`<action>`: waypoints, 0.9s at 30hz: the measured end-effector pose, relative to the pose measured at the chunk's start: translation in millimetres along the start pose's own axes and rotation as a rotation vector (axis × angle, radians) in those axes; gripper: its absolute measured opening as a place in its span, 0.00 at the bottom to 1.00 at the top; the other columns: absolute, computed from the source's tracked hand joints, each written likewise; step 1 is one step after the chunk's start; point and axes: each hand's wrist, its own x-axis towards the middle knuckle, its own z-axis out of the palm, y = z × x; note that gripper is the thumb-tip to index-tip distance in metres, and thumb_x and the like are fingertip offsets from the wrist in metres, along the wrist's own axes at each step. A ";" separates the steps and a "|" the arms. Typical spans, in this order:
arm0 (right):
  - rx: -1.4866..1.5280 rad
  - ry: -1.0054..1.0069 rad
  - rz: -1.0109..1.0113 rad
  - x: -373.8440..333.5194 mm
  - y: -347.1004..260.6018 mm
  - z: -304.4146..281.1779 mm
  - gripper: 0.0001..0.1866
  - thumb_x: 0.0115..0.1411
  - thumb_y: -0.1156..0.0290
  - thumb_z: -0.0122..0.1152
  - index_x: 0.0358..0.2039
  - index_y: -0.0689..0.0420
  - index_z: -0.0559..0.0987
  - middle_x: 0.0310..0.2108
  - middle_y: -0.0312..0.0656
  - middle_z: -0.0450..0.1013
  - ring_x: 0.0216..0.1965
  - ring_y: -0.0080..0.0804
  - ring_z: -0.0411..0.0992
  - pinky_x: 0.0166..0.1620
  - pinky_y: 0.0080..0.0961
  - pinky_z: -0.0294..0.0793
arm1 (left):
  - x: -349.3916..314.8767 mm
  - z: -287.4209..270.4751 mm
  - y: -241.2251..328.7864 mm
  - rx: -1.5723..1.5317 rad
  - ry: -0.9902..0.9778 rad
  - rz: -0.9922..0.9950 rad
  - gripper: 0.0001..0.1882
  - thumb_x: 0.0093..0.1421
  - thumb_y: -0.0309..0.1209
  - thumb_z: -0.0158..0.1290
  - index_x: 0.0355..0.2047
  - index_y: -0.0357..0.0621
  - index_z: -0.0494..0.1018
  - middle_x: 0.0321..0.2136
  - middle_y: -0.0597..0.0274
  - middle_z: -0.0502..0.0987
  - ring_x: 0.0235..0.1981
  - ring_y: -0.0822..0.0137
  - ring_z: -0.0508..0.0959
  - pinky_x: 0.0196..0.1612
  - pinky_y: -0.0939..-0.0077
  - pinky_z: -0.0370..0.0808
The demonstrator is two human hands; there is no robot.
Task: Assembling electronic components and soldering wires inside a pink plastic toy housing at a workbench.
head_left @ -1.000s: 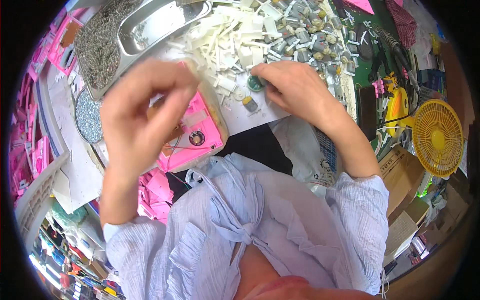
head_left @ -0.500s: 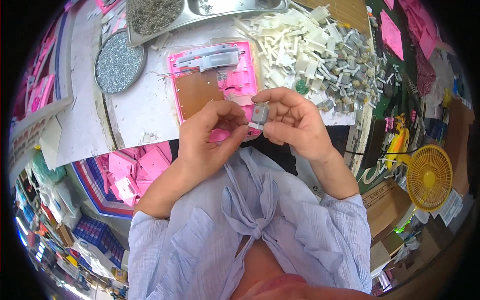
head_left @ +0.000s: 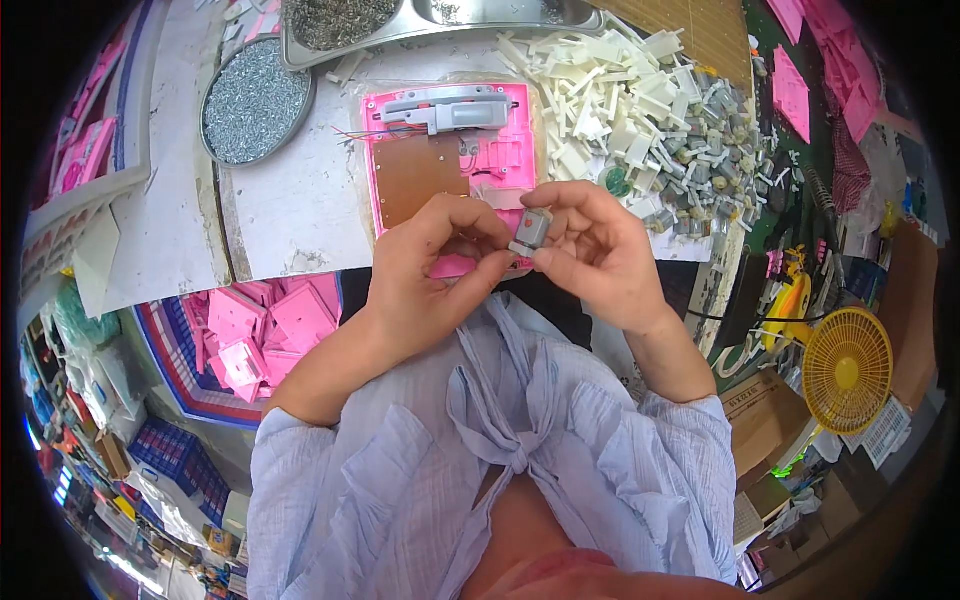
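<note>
Between my two hands, over the near edge of the pink casing, is a small grey plastic part [head_left: 534,228] with a reddish spot. My right hand [head_left: 610,262] grips it between thumb and fingers. My left hand [head_left: 425,255] is closed in a pinch, thumb and fingertips at the lower left end of the same part. Beneath and beyond the hands lies the open pink casing [head_left: 515,120]. It holds a brown board [head_left: 410,180], a grey handle-like piece [head_left: 455,112] and thin wires. My hands cover its near end.
To the left stands a round tray of small metal screws [head_left: 255,100]. A steel compartment tray [head_left: 420,35] lies at the back. White plastic pieces [head_left: 570,100] and grey parts [head_left: 700,165] are heaped at right. Below the table's left edge is a basket of pink panels [head_left: 240,315].
The grey part has tilted between my fingers, and my left fingertips now meet its lower end. The view has shifted slightly; the casing on the table looks unchanged.
</note>
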 end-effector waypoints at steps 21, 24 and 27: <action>-0.880 -0.106 -0.984 20.3 -6.2 -4.3 0.20 0.47 0.77 0.76 0.43 0.59 0.81 0.34 0.44 0.78 0.29 0.39 0.77 0.29 0.30 0.78 | 11.5 -18.4 -3.2 0.387 -0.047 0.477 0.15 0.52 0.19 0.64 0.38 0.38 0.73 0.38 0.51 0.79 0.37 0.54 0.80 0.40 0.65 0.76; -0.889 -0.106 -0.997 19.8 -2.9 -4.8 0.19 0.48 0.76 0.75 0.42 0.58 0.81 0.34 0.43 0.78 0.30 0.37 0.78 0.30 0.29 0.78 | 12.4 -22.1 -4.9 0.411 -0.063 0.504 0.13 0.51 0.19 0.65 0.37 0.38 0.74 0.41 0.50 0.77 0.39 0.55 0.78 0.40 0.66 0.76; -0.939 -0.133 -0.954 19.7 -4.3 -6.6 0.19 0.48 0.76 0.74 0.42 0.57 0.81 0.35 0.43 0.78 0.31 0.38 0.78 0.31 0.28 0.79 | 9.4 -24.5 -4.6 0.385 -0.021 0.463 0.12 0.51 0.19 0.66 0.35 0.37 0.76 0.44 0.49 0.75 0.40 0.56 0.78 0.41 0.68 0.77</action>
